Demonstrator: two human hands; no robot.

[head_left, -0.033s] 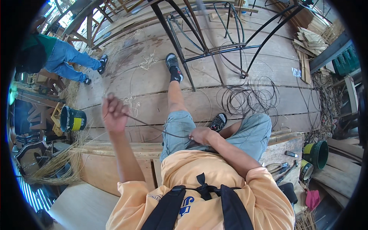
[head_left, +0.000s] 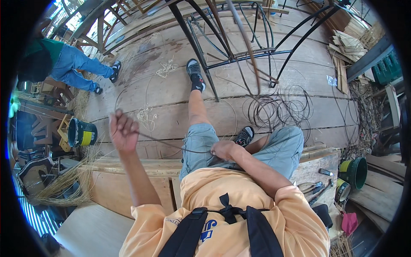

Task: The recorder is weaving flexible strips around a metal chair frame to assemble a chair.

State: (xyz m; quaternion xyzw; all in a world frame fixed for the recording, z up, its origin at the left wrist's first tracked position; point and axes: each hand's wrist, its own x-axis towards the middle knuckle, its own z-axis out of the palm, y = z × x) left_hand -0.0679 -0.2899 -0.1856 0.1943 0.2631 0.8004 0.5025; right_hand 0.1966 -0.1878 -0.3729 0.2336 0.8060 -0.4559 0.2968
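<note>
My left hand (head_left: 123, 128) is raised to my left, fingers closed on a thin dark strand (head_left: 171, 144). The strand runs across to my right hand (head_left: 222, 150), which pinches it on my lap by my denim shorts. I sit on a wooden platform (head_left: 128, 180) with one leg stretched out. A loose coil of dark strands (head_left: 278, 107) lies on the plank floor beyond my right knee. A black metal frame (head_left: 239, 55) stands ahead of my feet.
Another person in a green top and jeans (head_left: 68, 64) is at the upper left. A black and yellow bucket (head_left: 81, 132) stands to the left, above a bundle of straw (head_left: 64, 184). A green bucket (head_left: 355, 171) and hand tools (head_left: 317, 188) are at the right.
</note>
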